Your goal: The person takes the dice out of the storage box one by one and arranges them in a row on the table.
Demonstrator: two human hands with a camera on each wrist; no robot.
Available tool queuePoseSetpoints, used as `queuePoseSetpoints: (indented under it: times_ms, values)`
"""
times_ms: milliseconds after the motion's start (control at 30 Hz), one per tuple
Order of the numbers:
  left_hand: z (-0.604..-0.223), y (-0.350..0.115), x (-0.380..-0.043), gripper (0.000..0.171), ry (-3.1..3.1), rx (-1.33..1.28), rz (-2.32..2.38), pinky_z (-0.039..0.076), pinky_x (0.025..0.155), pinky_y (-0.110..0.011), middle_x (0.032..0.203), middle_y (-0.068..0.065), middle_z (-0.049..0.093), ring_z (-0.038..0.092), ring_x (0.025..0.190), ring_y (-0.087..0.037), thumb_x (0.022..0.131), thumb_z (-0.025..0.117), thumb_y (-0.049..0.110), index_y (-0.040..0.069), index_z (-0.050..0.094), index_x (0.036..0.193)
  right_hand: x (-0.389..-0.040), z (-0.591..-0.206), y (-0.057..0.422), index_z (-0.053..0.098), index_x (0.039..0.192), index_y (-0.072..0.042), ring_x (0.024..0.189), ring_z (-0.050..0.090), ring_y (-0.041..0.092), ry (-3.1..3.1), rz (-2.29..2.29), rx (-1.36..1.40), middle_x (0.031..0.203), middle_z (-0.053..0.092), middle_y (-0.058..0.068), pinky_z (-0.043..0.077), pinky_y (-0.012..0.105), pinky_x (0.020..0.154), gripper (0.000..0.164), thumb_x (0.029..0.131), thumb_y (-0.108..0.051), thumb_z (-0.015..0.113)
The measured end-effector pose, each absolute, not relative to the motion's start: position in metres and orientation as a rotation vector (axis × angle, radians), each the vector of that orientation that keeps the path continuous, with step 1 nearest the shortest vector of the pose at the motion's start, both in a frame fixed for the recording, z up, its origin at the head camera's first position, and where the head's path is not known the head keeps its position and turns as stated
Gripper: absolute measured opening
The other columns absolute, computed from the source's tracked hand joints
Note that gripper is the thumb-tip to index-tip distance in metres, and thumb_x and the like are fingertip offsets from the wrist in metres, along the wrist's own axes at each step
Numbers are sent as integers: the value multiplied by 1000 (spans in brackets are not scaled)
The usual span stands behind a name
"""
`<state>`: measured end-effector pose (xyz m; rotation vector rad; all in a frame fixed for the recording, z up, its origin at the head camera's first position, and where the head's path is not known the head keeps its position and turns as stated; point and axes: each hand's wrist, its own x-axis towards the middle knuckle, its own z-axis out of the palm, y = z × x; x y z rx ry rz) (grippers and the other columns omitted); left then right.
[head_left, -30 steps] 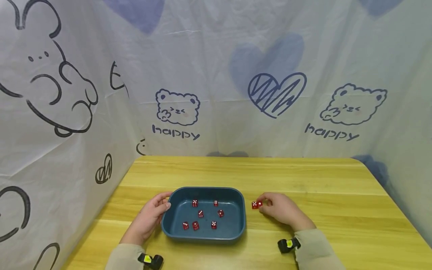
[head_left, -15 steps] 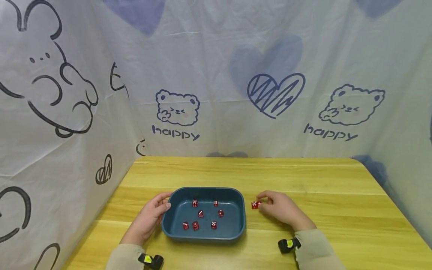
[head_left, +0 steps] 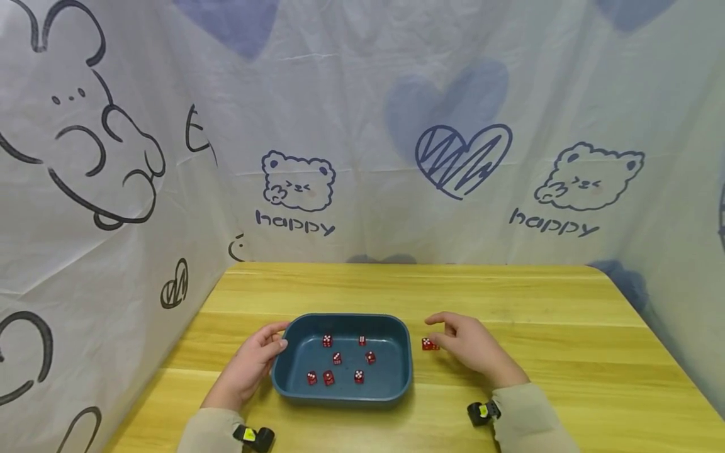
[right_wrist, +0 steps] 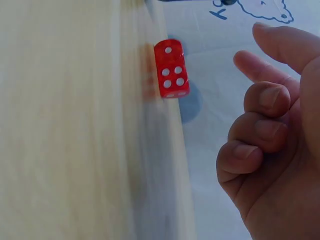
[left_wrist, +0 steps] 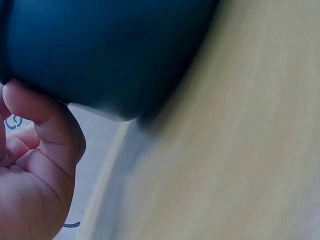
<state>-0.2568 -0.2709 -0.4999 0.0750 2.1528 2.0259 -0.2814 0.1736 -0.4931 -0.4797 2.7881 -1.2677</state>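
Observation:
My left hand [head_left: 252, 362] holds the left end of a dark blue rectangular tray [head_left: 391, 380], thumb at the rim and fingers around the outside. In the left wrist view the curled fingers touch the underside of the blue tray [left_wrist: 110, 55]. Several red dice with white pips, such as one die [head_left: 359, 377], lie scattered inside. Right of the tray, two red dice [head_left: 427, 344] sit side by side on the table, partly overlapped by my right hand [head_left: 472, 346]. In the right wrist view that hand's thumb and index finger are apart, clear of a red die [right_wrist: 172, 72].
The yellow wood-grain table [head_left: 566, 340] extends behind and to the right of the tray. A white cloth [head_left: 362, 126] printed with hearts and bears hangs behind it and along both sides. A small black camera [head_left: 481, 412] is strapped on the right wrist.
My right thumb and index finger have let go of the right-hand die and spread apart, the index finger lifting away. The left hand, the tray and the dice inside stay put.

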Motion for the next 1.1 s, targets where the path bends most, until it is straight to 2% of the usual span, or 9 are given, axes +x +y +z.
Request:
queuePoseSetpoints:
  times_ms: [233,600,733,900,1100]
  values:
    - [-502,-272,-257,45,2145,37,2040,45,57,-24,106,-13,55,55,73,-16,104,54,9,1,44,148,-276,-482,165,69,127,-19,52,42,13,2784,-1275,-539,64,50,-1,39,29,53,37,95,-39,71]
    - [-499,-272,-255,50,2141,57,2041,45,57,-24,103,-11,55,54,74,-15,103,57,10,-1,41,149,-266,-467,145,71,122,-23,53,44,11,2814,-1199,-656,63,49,-4,41,28,54,27,95,-26,72]
    - [-499,-271,-255,51,2145,66,2042,44,56,-24,102,-11,54,53,73,-15,102,57,9,-1,40,149,-264,-464,139,71,121,-24,53,43,10,2811,-1183,-690,63,48,-5,40,28,53,26,95,-27,72]
    - [-500,-270,-255,50,2148,60,2050,43,55,-23,103,-12,53,52,72,-15,102,57,8,-1,41,149,-263,-462,133,72,122,-21,54,43,9,2796,-1150,-763,64,48,-7,38,27,52,27,96,-27,72]
    - [-501,-271,-256,47,2179,58,2035,44,56,-23,104,-14,53,53,73,-16,103,56,8,0,44,147,-261,-458,125,71,122,-25,54,43,9,2766,-1125,-796,64,49,-7,37,26,52,28,96,-35,71]
